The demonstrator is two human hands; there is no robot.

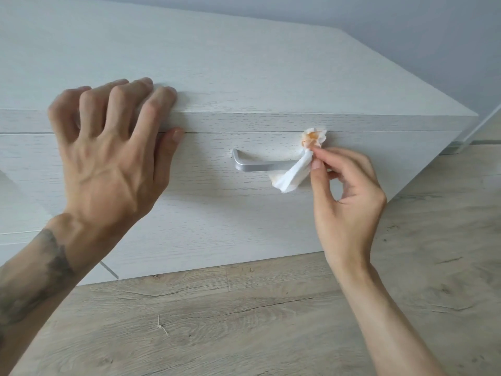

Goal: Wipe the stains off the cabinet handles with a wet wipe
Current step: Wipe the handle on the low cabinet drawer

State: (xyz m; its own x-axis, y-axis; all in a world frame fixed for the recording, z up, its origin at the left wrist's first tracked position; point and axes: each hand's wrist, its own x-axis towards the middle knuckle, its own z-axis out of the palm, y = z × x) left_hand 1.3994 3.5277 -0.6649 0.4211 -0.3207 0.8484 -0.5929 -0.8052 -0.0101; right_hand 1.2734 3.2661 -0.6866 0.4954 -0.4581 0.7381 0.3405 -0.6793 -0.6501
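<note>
Two bare hands, one cabinet, one soiled wet wipe; items as follows:

1. cabinet (244, 77): low, pale white wood-grain, seen from above, standing on the floor beside the wall
2. drawer front (217, 213): uppermost one, sitting flush, with a thin seam under the top slab
3. handle (257, 166): brushed silver bar, horizontal, mounted on the drawer front; left bend visible, right end hidden behind the wet wipe and fingers
4. wet wipe (294, 175): white, twisted into a narrow strip, lying across the right end of the handle; upper end crumpled and blotched orange-brown, touching the drawer front just under the seam; lower end fans out below the bar with a faint orange edge
5. right hand (344, 191): thumb and forefinger tips pinch the wet wipe at its twisted middle; remaining fingers loosely curled behind
6. left hand (108, 158): fingers spread wide and bent over the cabinet's front top edge, fingertips on the top surface, thumb against the drawer front at the seam; left of the handle and apart from it, holding nothing
7. tattoo (51, 256): dark, on the left forearm
8. floor (244, 321): light wood-effect planks
9. wall (406, 23): grey-blue
</note>
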